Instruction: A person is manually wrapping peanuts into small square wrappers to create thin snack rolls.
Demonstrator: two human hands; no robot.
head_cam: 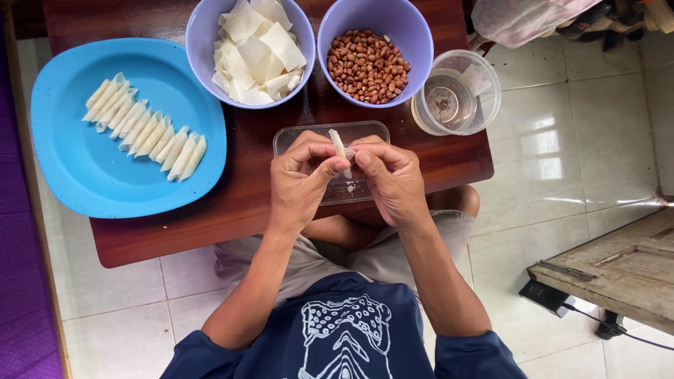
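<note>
My left hand (298, 184) and my right hand (392, 180) meet over a clear plastic lid (298, 133) on the low dark wooden table (239, 203). Between their fingertips they pinch a small rolled white wrapper (342, 149), standing nearly upright. Beyond the hands sit two lilac bowls: the left one (203, 35) holds several white wrapper sheets (256, 52), the right one (414, 28) holds brown peanuts (368, 65). On the blue plate (84, 168) at the left lies a row of several finished white rolls (144, 128).
A clear plastic cup (456, 102) with a little liquid stands at the table's right end. White tiled floor surrounds the table. A wooden board (618, 274) with a black cable lies at the right, and a purple mat (17, 281) runs along the left edge.
</note>
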